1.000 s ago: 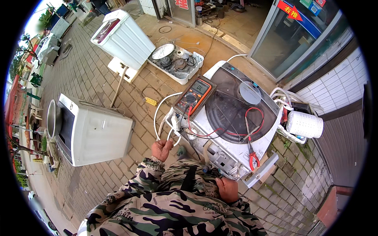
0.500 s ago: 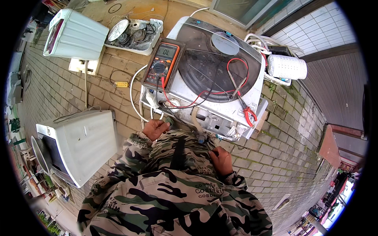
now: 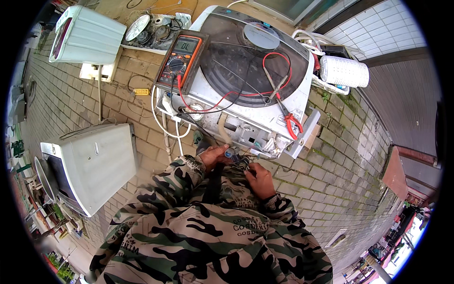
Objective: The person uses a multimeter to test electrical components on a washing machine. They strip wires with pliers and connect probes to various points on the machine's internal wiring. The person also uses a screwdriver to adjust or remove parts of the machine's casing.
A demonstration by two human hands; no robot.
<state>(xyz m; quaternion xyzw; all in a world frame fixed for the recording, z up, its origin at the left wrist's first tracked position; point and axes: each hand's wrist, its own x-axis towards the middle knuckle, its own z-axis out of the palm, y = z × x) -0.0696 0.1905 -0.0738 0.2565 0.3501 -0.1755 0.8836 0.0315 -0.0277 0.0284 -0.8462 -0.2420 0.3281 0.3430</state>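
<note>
Standing well to the left of the left fingers, a white washer point(image 3: 101, 165) is seen, with a white tub point(image 3: 90, 40) farther up. Nearer the fingers, on their upper left, a yellow block point(image 3: 141, 92) is found on the paving point(image 3: 149, 116). Above and left of them, a meter point(image 3: 177, 62) is propped on the machine point(image 3: 217, 102). By the left hand point(image 3: 211, 158), a blue-ended fitting point(image 3: 230, 153) is gripped, the fingers closed on its near side; it is positioned between both hands, at the lower end of a beige hose point(image 3: 222, 128). The right hand point(image 3: 260, 181) is held just below and right, fingers curled; whether anything is pinched cannot be told. Above and right of those fingers, red pliers point(image 3: 293, 125) are laid, with a white basket point(image 3: 344, 72) well beyond.
</note>
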